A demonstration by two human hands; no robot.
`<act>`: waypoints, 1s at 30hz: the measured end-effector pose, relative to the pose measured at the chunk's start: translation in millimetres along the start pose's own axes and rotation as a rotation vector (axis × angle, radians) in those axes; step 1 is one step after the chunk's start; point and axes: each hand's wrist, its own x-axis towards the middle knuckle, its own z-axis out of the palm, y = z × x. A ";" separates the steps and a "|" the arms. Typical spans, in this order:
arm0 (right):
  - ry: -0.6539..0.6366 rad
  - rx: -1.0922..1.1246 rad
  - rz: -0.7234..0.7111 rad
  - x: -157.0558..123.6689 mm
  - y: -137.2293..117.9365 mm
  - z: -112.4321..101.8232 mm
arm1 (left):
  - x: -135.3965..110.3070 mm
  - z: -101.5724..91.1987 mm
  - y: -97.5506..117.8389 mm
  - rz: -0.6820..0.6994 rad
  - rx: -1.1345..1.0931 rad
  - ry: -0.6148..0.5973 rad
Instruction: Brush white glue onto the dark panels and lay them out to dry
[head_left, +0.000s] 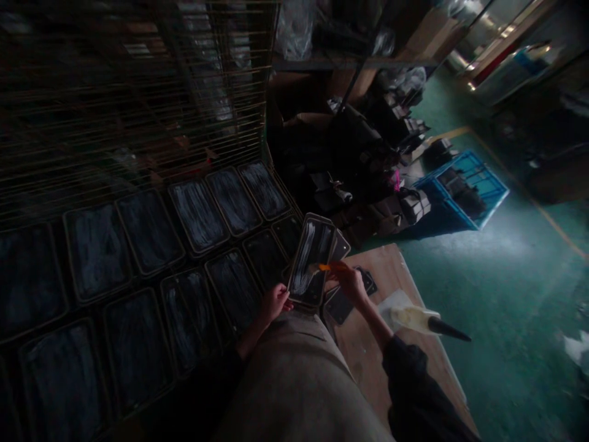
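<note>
My left hand (pixel 276 302) pinches the lower left edge of a dark rectangular panel (pixel 317 248) with rounded corners and a pale rim. Whitish streaks run along the panel's left part. Closed round an orange-handled brush (pixel 324 267), my right hand (pixel 348 281) holds its tip against the panel's face; the bristles are hard to make out. Under and beside my right hand lie more dark panels (pixel 340 305) on a wooden board (pixel 368 362). To the right on that board is a translucent container (pixel 405 312) with a black-handled tool (pixel 448 328) leaning out of it.
Rows of similar dark panels (pixel 197 215), many streaked white, lie to my left beside a wire rack (pixel 211 92). Ahead are a shelf (pixel 350 62) and piles of dark bundled pieces (pixel 368 135). A blue crate (pixel 494 190) stands on the green floor (pixel 524 276).
</note>
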 end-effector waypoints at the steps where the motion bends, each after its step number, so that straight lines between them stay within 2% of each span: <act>1: 0.073 -0.051 -0.027 14.3 1.6 -6.3 | 0.1 0.3 -0.6 0.013 0.001 0.000; 4: 0.223 -0.171 -0.122 51.0 -1.9 -19.5 | 0.0 1.0 -2.3 0.034 -0.007 -0.001; 8: 0.244 -0.304 -0.244 77.2 -14.0 -19.6 | -1.0 2.4 -2.6 0.038 -0.027 0.026; 10: 0.195 -0.376 -0.289 78.1 -16.9 -15.0 | -1.9 3.1 -1.7 0.033 -0.036 0.030; 13: 0.088 -0.429 -0.299 62.4 -16.1 -9.8 | -3.3 3.9 -0.1 0.021 -0.053 0.038; 17: -0.096 -0.350 -0.213 30.9 -15.3 -16.0 | -5.1 3.8 1.2 0.011 -0.083 0.044; 19: -0.106 -0.292 -0.170 27.3 -18.0 -23.0 | -6.0 3.9 1.8 0.015 -0.092 0.045; 21: -0.035 -0.259 -0.161 37.1 -21.7 -29.1 | -7.1 4.7 3.0 0.014 -0.096 0.049; 24: 0.082 -0.295 -0.237 66.4 -23.6 -32.6 | -9.1 7.4 6.0 -0.006 -0.115 0.061; 27: 0.071 -0.399 -0.346 88.9 -16.2 -30.7 | -10.2 10.8 9.0 -0.047 -0.156 0.076; 30: 0.021 -0.494 -0.389 89.2 -3.2 -29.3 | -9.9 13.2 9.9 -0.074 -0.191 0.099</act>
